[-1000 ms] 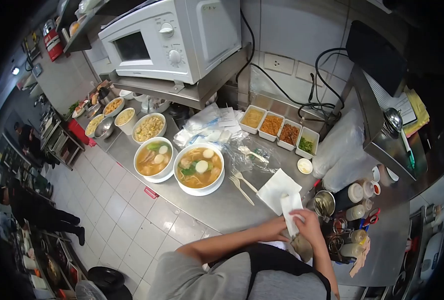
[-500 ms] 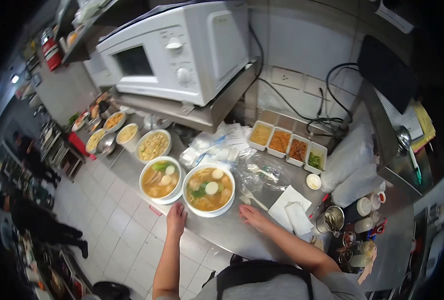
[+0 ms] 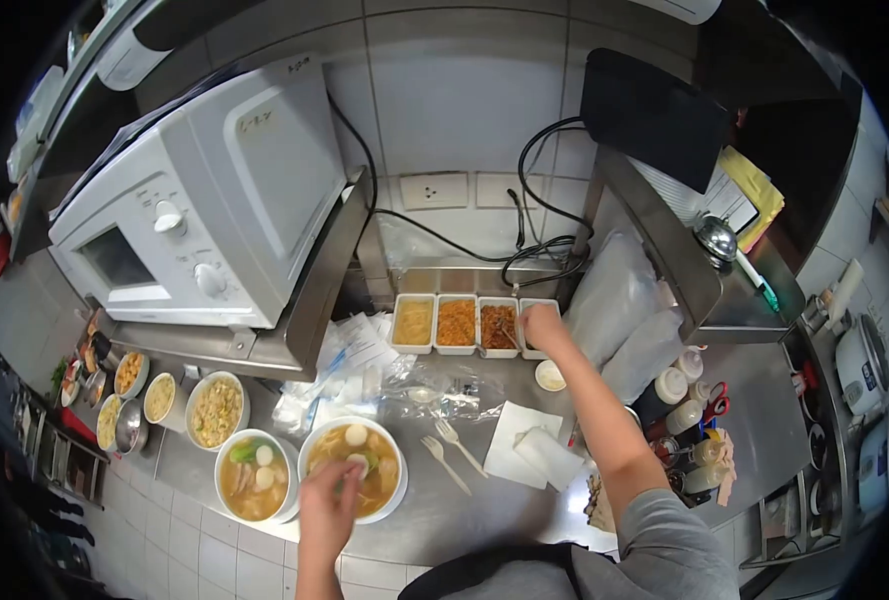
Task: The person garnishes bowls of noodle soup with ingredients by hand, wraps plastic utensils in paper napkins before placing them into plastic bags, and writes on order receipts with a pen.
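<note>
My right hand (image 3: 541, 326) reaches over the rightmost white tray (image 3: 538, 304), fingers curled down; their tips and most of the tray's contents are hidden. Left of it stand trays of brown crispy bits (image 3: 497, 326), orange bits (image 3: 455, 324) and pale yellow bits (image 3: 413, 323). My left hand (image 3: 326, 505) hovers over the left side of a noodle soup bowl (image 3: 401, 487), fingers loosely bent and apart, with nothing visible in them. Round white slices float in that soup. A second soup bowl (image 3: 226, 505) with leafy greens stands close on its left.
A microwave (image 3: 214, 190) sits on a shelf at upper left. Bowls of fried rice (image 3: 218, 410) and other food line the counter below. Two plastic forks (image 3: 448, 462), napkins (image 3: 534, 447) and plastic bags (image 3: 339, 365) lie on the steel counter. Squeeze bottles (image 3: 672, 385) stand at right.
My right hand has moved from the counter edge up to the rightmost tray. The left hand has risen from beside the bowls to over the right soup bowl. The view has turned right.
</note>
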The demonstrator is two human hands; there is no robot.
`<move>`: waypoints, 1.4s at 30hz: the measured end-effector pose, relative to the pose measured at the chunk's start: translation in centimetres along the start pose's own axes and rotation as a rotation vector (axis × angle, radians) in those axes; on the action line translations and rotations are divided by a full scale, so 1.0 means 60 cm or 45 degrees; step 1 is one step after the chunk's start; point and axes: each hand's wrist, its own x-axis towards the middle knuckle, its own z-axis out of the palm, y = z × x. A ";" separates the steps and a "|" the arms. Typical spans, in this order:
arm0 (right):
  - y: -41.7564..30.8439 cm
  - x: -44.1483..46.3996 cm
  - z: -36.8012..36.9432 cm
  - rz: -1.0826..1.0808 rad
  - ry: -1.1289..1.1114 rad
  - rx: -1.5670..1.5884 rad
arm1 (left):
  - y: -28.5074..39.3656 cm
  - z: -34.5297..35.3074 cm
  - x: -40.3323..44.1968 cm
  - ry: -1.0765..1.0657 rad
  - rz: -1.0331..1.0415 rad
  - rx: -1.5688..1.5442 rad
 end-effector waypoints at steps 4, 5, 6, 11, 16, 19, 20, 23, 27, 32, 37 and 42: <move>0.106 0.032 0.049 0.053 -0.159 -0.015 | 0.051 0.145 0.165 -0.339 0.727 0.233; 0.109 0.025 0.048 -0.010 -0.187 -0.012 | 0.049 0.196 0.207 -0.353 0.851 0.238; 0.129 0.042 0.080 -0.139 -0.287 -0.274 | 0.041 0.243 0.245 -0.362 0.871 0.270; 0.138 0.037 0.124 -0.090 -0.383 -0.169 | -0.028 0.350 0.385 -0.031 0.737 0.455; 0.088 0.032 0.096 -0.075 -0.490 -0.310 | -0.081 0.291 0.430 0.040 0.486 0.607; 0.096 0.038 0.105 -0.078 -0.405 -0.325 | -0.124 0.264 0.445 -0.032 0.462 0.864; 0.104 0.041 0.112 -0.091 -0.411 -0.293 | -0.134 0.255 0.450 -0.053 0.455 0.959; 0.128 0.056 0.125 -0.106 -0.383 -0.212 | -0.167 0.249 0.471 -0.119 0.573 1.089; 0.144 0.057 0.120 -0.152 -0.407 -0.094 | -0.178 0.270 0.491 -0.230 0.580 1.163; 0.120 0.042 0.125 -0.148 -0.435 -0.264 | -0.169 0.304 0.502 -0.325 0.595 1.278; 0.144 0.058 0.158 -0.150 -0.287 -0.221 | -0.168 0.307 0.508 -0.365 0.623 1.315; 0.159 0.054 0.120 -0.133 -0.194 0.110 | -0.173 0.295 0.518 -0.292 0.715 1.313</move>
